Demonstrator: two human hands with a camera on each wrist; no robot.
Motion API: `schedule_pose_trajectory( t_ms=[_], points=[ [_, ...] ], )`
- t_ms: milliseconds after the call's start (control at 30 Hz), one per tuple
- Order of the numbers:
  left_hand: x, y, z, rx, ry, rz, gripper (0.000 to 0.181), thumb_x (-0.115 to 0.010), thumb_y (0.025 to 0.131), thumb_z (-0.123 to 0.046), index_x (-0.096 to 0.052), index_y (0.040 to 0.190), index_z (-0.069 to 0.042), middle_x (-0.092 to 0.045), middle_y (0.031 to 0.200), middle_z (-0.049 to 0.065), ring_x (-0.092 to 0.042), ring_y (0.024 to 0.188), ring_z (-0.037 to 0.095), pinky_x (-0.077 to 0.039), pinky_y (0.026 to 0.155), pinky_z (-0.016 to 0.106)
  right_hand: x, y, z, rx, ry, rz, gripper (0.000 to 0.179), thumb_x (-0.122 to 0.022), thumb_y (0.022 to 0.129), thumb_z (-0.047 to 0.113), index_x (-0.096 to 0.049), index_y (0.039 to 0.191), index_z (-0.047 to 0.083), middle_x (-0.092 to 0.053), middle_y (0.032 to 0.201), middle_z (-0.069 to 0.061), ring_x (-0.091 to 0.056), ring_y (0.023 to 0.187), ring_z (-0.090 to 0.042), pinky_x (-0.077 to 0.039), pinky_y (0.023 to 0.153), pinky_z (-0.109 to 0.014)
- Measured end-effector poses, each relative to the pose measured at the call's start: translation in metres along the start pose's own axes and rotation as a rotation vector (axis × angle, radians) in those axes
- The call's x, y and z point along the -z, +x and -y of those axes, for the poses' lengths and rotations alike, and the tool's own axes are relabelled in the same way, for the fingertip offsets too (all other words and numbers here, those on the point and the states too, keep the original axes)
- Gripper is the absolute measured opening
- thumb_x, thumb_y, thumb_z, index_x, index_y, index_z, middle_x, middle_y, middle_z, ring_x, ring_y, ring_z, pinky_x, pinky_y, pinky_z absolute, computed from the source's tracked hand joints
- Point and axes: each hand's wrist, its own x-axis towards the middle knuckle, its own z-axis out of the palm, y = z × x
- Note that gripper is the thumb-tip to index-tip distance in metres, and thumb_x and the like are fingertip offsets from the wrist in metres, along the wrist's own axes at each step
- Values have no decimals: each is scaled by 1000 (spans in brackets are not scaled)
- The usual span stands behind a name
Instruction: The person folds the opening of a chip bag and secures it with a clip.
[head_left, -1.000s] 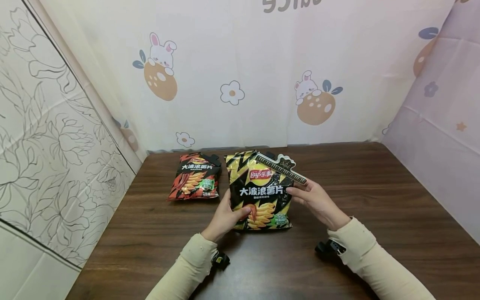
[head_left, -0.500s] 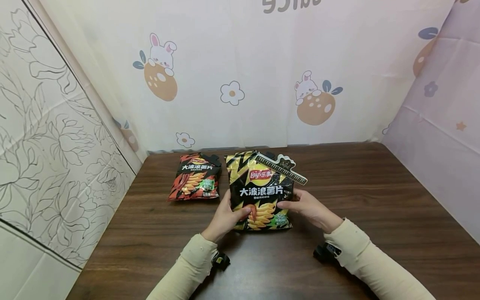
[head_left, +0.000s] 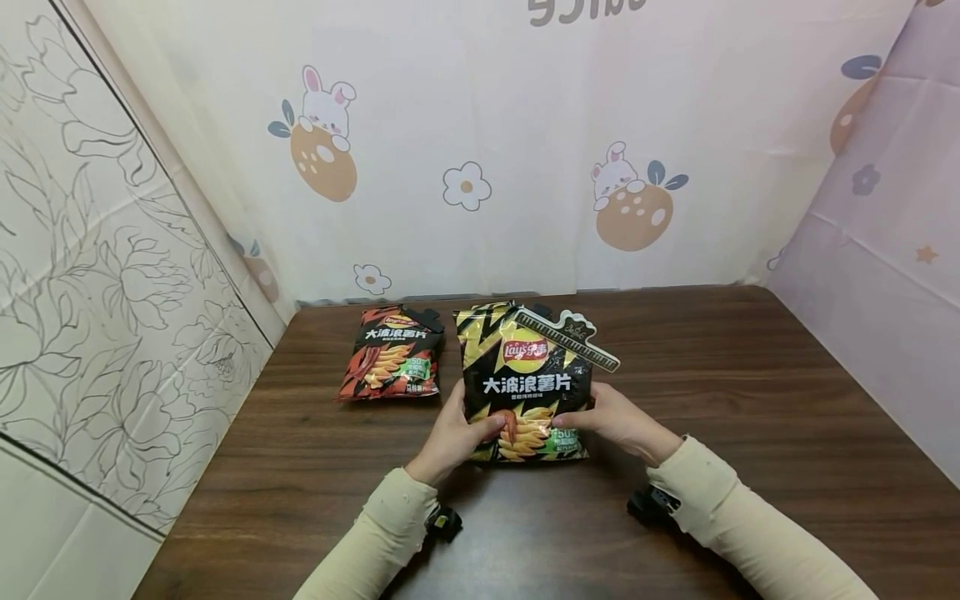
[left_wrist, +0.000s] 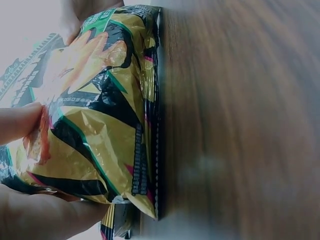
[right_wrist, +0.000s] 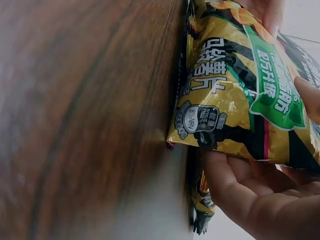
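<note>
A black and yellow potato chip bag (head_left: pixel 527 385) stands near the middle of the table (head_left: pixel 525 533), its bottom edge close to the wood. Across its folded top right corner slants a white and black bag clip (head_left: pixel 570 335). My left hand (head_left: pixel 454 433) grips the bag's lower left side, thumb on the front. On the other side my right hand (head_left: pixel 618 421) holds the lower right edge, thumb over the green label. Both wrist views show the thumb in front of the chip bag (left_wrist: pixel 95 130) and fingers behind it. Parts of the fingers are hidden by the bag.
Left of the held bag lies a red and black chip bag (head_left: pixel 393 357) with a dark clip (head_left: pixel 424 320) on its top right corner. A printed curtain (head_left: pixel 525 242) hangs behind the table's back edge, and a flower-patterned panel (head_left: pixel 127 275) stands at the left.
My right hand has left the clip's lower end and moved down to the bag's lower right edge, gripping it there. The left hand keeps its grip, and the bag stays nearly in place.
</note>
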Motion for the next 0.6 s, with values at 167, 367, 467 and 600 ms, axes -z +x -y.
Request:
schedule_pose_trajectory(
  t_ms=[167, 367, 467, 600],
  points=[
    [-4, 1, 1, -10, 7, 2, 76, -74, 88, -15, -31, 151, -15, -47, 148, 10, -45, 134, 25, -36, 110, 41, 2, -2, 0, -3, -4, -22, 58, -79, 84, 19, -56, 131, -5, -66, 120, -17, -61, 105, -16, -48, 92, -34],
    [-8, 2, -1, -5, 10, 16, 74, -75, 87, -17, -35, 149, -16, -49, 146, 7, -47, 132, 23, -38, 108, 40, 7, -6, 0, 1, -17, -35, 56, -78, 84, 19, -57, 130, -5, -65, 121, -18, -61, 105, -18, -49, 89, -32],
    [-10, 3, -2, 2, 2, 25, 74, -76, 87, -18, -34, 149, -16, -50, 144, 7, -49, 129, 22, -41, 105, 38, 10, -8, 0, -5, -4, -39, 58, -78, 84, 18, -54, 132, -6, -65, 122, -19, -62, 103, -17, -50, 86, -32],
    [-14, 4, -2, -1, 10, 39, 74, -76, 87, -22, -35, 149, -16, -48, 146, 7, -46, 133, 23, -39, 108, 41, 15, -11, 0, -30, 9, -66, 57, -79, 83, 18, -56, 129, -7, -66, 118, -17, -63, 97, -15, -52, 84, -32]
  ],
)
